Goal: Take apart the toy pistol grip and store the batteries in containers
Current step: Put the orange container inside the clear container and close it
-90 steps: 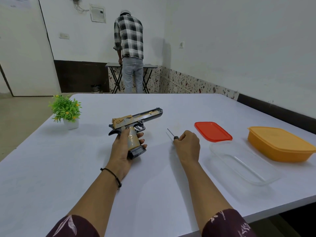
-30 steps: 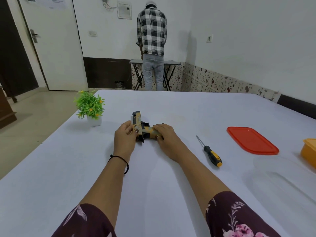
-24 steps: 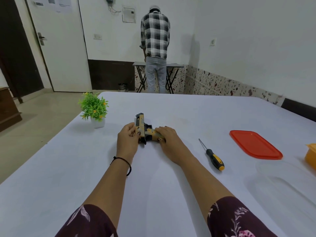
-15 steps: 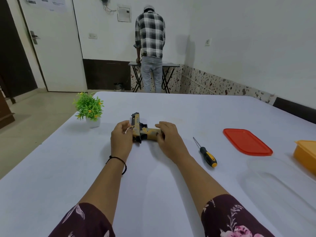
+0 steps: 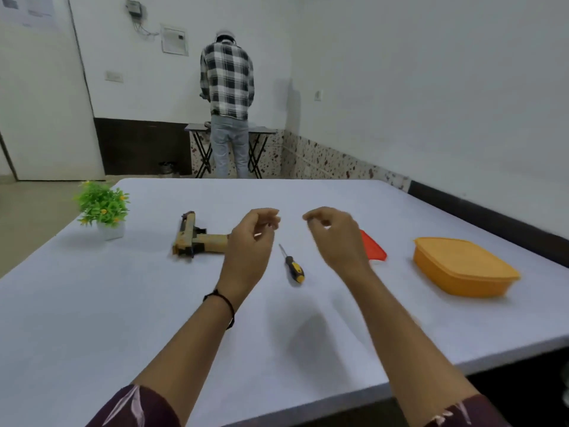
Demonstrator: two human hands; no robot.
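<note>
One head-worn wide-angle view looks forward and down from the near edge of the white tabletop (image 5: 123, 318), close over it, facing the far wall.

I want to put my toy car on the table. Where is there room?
Lots of bare table near the front edge, in front of the toy pistol. The far half behind everything is bare too. It is busier in the middle: screwdriver, red lid and orange container sit there.

The white table (image 5: 92, 303) bore a toy pistol (image 5: 197, 240), screwdriver (image 5: 294, 268), red lid (image 5: 372, 249), orange container (image 5: 462, 266) — and a potted plant (image 5: 103, 211).
</note>
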